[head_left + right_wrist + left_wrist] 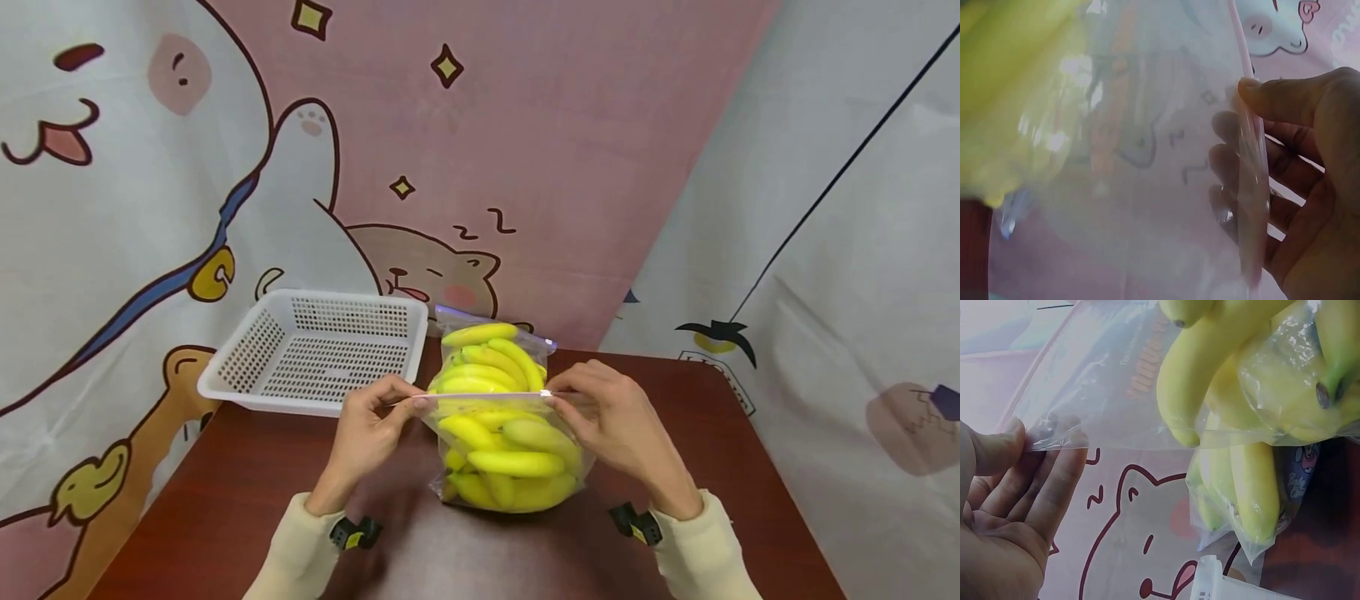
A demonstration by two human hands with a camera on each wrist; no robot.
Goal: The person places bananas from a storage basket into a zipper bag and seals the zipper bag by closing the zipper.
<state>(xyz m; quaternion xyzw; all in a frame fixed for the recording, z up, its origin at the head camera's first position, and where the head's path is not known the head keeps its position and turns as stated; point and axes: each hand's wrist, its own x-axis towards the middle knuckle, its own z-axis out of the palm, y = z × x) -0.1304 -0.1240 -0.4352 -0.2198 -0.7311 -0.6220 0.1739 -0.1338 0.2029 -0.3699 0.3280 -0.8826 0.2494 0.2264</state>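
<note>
A clear zip bag (491, 406) full of yellow bananas (517, 463) stands on the table in front of me. My left hand (375, 429) pinches the left end of its top edge between thumb and fingers. At the opposite end, my right hand (611, 417) pinches the edge beside the white slider (546, 393). The edge is stretched straight between both hands. In the left wrist view the bag's corner (1047, 434) lies between thumb and fingers. Through the film in the right wrist view, the right fingertips (1225, 156) show behind the pink zip strip (1250, 144).
Right behind stands a second zip bag (551, 343) with a purple strip, also holding bananas (480, 333). A white perforated basket (311, 404) sits at the back left of the dark red table (247, 492). Cartoon-printed cloth (570, 167) hangs around the table.
</note>
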